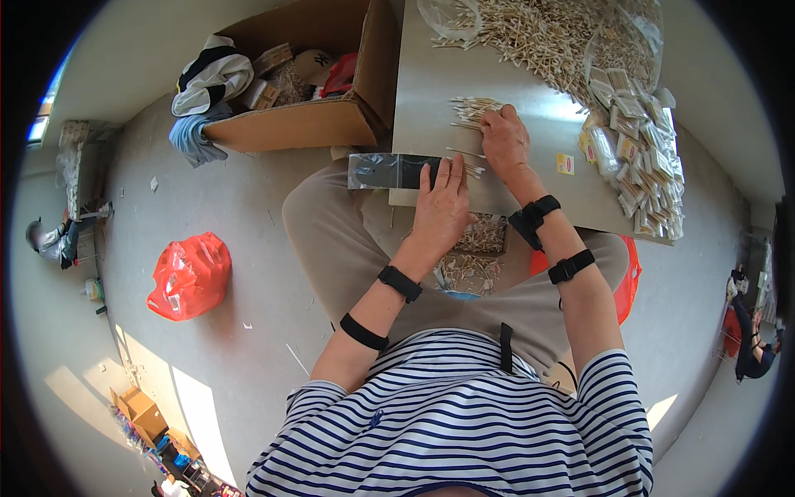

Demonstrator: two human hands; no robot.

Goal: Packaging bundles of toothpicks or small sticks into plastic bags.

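My left hand (441,203) lies with fingers stretched over a dark flat strip (418,171) at the table's near edge. A clear plastic sleeve (373,171) covers or overlaps the strip's left end. Just beyond these fingertips, several cotton swabs (474,171) poke out; whether they are inside the sleeve I cannot tell. Farther up, my right hand (507,145) has its fingers curled and pinched at the end of a small row of cotton swabs (472,108). Its fingertips partly hide the swabs they grip. One loose swab (465,152) rests between the two hands.
A large heap of loose cotton swabs (530,33) covers the table's (431,83) far side. Filled swab packs (650,166) pile up at the right edge, near a small yellow card (565,163). An open cardboard box (290,132) stands left; a red bag (190,276) sits on the floor.
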